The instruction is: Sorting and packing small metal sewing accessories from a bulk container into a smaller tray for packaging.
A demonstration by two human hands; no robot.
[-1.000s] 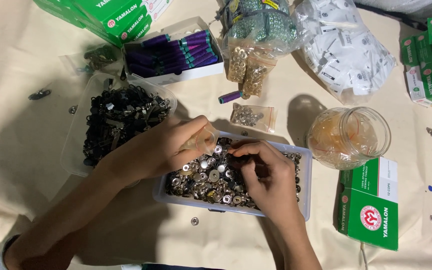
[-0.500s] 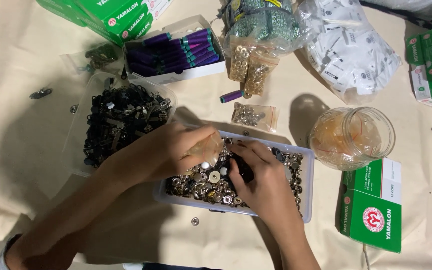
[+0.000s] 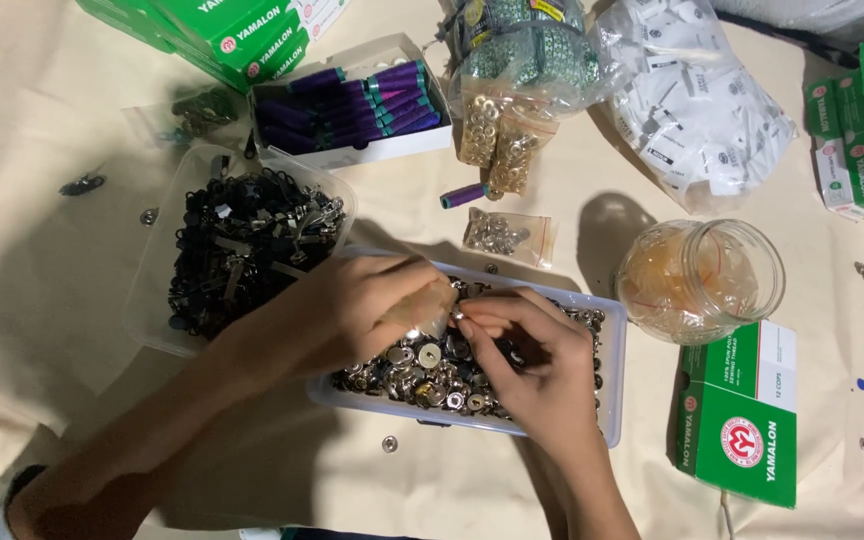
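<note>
Head view: your left hand (image 3: 352,310) and right hand (image 3: 537,355) meet fingertip to fingertip, pinching a small metal snap (image 3: 449,318) above the clear tray (image 3: 612,390) of snaps, keeping spares close beneath.

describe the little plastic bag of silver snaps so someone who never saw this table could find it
Start at the clear tray of metal snaps under both hands. Just beyond its far edge, toward the white box of purple spools, lies the small clear bag. Its snaps are silver; the bags beside it hold gold rings.
</note>
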